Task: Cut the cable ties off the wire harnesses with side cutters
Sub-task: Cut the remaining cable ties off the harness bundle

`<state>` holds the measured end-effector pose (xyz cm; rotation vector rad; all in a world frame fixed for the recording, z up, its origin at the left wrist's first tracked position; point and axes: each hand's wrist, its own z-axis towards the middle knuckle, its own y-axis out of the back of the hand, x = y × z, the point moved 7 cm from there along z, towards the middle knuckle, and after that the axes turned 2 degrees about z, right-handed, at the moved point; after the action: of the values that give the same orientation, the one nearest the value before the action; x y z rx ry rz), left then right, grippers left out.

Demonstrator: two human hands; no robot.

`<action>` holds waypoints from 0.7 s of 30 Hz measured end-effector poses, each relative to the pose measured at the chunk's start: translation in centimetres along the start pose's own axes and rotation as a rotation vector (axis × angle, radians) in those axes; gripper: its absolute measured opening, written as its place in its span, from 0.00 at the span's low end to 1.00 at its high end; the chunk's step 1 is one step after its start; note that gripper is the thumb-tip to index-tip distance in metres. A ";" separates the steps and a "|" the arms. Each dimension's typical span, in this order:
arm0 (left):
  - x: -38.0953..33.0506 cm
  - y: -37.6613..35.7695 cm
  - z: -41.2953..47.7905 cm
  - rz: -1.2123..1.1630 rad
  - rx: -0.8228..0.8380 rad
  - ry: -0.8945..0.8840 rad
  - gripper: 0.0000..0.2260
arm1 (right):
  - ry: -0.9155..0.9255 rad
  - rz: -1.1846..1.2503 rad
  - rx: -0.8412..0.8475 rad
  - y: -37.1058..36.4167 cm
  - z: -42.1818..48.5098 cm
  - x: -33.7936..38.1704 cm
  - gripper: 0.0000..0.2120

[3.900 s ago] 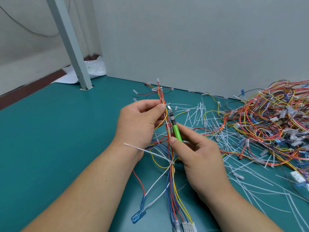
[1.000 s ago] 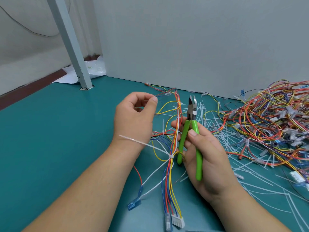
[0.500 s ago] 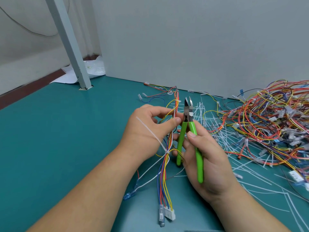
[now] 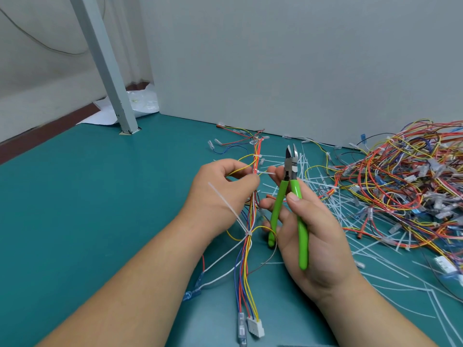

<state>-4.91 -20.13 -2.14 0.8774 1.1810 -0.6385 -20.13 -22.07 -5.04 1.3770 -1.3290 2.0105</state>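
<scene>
Left hand [image 4: 220, 194]: fingers curled round the wire harness [image 4: 251, 249], thumb and forefinger pinching the bundle right at the middle tie [image 4: 258, 173].
Harness: lifted off the green table [image 4: 100, 196]. It runs from near the back wall, through the left hand, down to a white connector [image 4: 255, 326] at the near edge.
Ties still on: an upper tie [image 4: 256, 156] above the fingers, the middle tie with its short tail pointing right, and a lower tie [image 4: 248, 232] whose long tail lies across the left wrist.
Side cutters [image 4: 290, 171]: tip up, blades a crack apart, just right of the harness and not on any tie.
Right hand [image 4: 315, 236]: wrapped round the green handles, thumb on the right-hand one.
Step in hand: likely the middle tie, the one nearest the blades.
Doing it well: keep the pinch firm so the bundle stays taut. Slide one blade tip under the strap alone, beside its head, then squeeze once — no wire insulation between the blades.
Far right: cut offcuts [image 4: 313, 186] strewn on the table, then the pile of harnesses [image 4: 400, 184] — probably still waiting.
</scene>
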 end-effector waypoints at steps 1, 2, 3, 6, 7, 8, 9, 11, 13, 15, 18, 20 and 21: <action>0.0 0.0 0.0 -0.010 -0.002 -0.010 0.08 | 0.001 -0.005 0.006 0.0 0.0 0.0 0.21; 0.0 0.0 0.0 -0.030 -0.002 -0.013 0.10 | 0.001 -0.007 0.013 0.0 0.0 0.0 0.21; 0.0 0.0 0.0 -0.051 -0.001 -0.013 0.10 | 0.001 -0.006 0.019 -0.1 0.0 -0.1 0.21; 0.0 -0.2 0.0 -0.065 0.016 0.003 0.08 | 0.009 0.000 0.018 -0.1 0.1 -0.1 0.22; 0.1 -0.3 0.0 -0.072 0.027 0.013 0.07 | 0.014 0.006 0.014 -0.1 0.1 -0.1 0.22; 0.1 -0.3 -0.1 -0.081 0.039 0.025 0.06 | 0.025 0.011 0.012 -0.1 0.1 0.0 0.22; 0.1 -0.4 -0.1 -0.086 0.053 0.036 0.05 | 0.043 0.008 0.010 -0.1 0.0 0.2 0.22; 0.1 -0.6 -0.2 -0.083 0.080 0.050 0.06 | 0.084 -0.012 0.001 -0.1 -0.1 0.4 0.22; 0.1 -0.6 -0.3 -0.075 0.095 0.062 0.09 | 0.100 -0.018 -0.013 0.0 -0.1 0.5 0.21; 0.3 -0.5 -0.3 -0.083 0.097 0.092 0.11 | 0.107 -0.024 -0.028 0.1 -0.1 0.5 0.21; 0.4 -0.6 -0.4 -0.083 0.113 0.123 0.12 | 0.115 -0.046 -0.029 0.1 -0.1 0.6 0.21; 0.4 -0.8 -0.4 -0.104 0.121 0.137 0.11 | 0.119 -0.064 -0.023 0.1 -0.2 0.5 0.21; 0.5 -0.8 -0.4 -0.117 0.124 0.142 0.11 | 0.120 -0.068 -0.022 0.1 -0.2 0.5 0.21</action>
<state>-5.63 -20.26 -2.85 0.9760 1.3391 -0.7602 -20.56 -22.09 -4.65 1.2537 -1.2315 1.9943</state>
